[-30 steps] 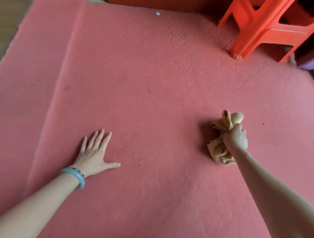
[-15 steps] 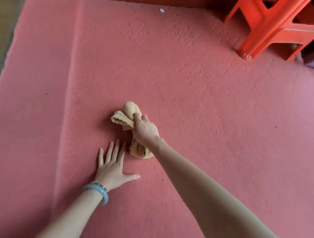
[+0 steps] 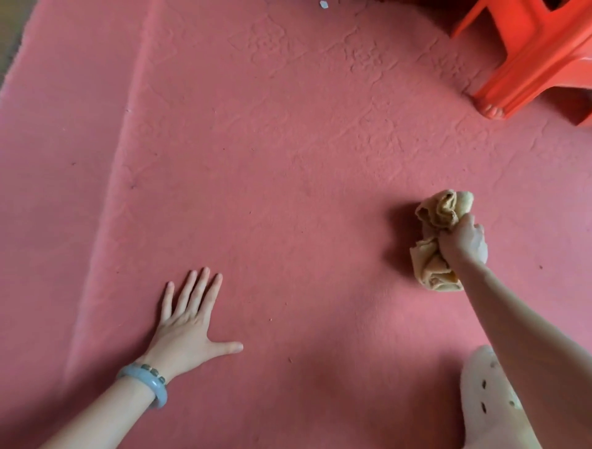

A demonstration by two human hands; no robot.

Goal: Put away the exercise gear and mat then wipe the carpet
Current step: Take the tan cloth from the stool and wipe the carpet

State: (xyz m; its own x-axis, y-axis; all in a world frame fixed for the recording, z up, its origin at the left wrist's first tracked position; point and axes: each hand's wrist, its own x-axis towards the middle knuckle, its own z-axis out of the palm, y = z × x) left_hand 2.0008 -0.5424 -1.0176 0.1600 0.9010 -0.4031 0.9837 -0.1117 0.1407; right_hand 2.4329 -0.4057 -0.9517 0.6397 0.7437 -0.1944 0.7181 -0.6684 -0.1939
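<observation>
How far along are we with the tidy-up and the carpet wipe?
Done, it seems: no exercise gear or mat is in view. In hand: the right hand grips a bunched cloth on the carpet, right of centre, while the left hand lies flat on it. Left: dark specks on the left side and a white scrap at the far edge, so wiping looks unfinished.

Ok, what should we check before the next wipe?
1. Right hand grips the cloth: ok.
2. Cloth is down on the carpet: ok, it looks so.
3. Left hand lies flat on the carpet, apart from the cloth: ok.
4. Stool stands clear of the cloth: ok.
5. Carpet free of specks: not ok, small ones show near the left hand.
6. Cloth damp enough: cannot tell.
</observation>
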